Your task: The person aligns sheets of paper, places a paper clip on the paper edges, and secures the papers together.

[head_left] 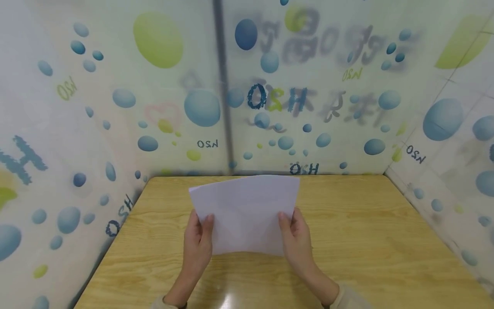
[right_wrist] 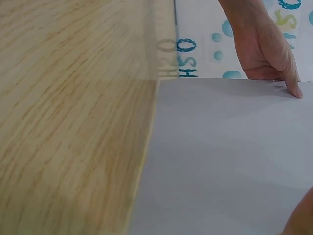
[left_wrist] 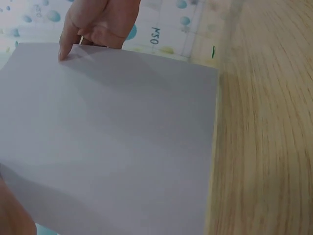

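Note:
A blank white sheet of paper (head_left: 247, 214) is held up over the table, slightly bowed, its far edge tilted upward. My left hand (head_left: 198, 244) pinches its left side, thumb on the near face and fingers behind. On the opposite side my right hand (head_left: 297, 240) grips the paper the same way. In the left wrist view the right hand (left_wrist: 100, 22) shows at the far edge of the paper (left_wrist: 122, 132). The right wrist view has the left hand (right_wrist: 264, 46) with its thumb pressed on the paper (right_wrist: 220, 147). The fingers behind the sheet are mostly hidden.
The wooden table (head_left: 366, 231) spreads out below the hands, with light grain and a bright reflection near its front. Pale curtain-like walls (head_left: 328, 107) printed with blue and green bubbles and mirrored letters enclose it at the back and both sides. A dark vertical pole (head_left: 224, 86) shows behind the back wall.

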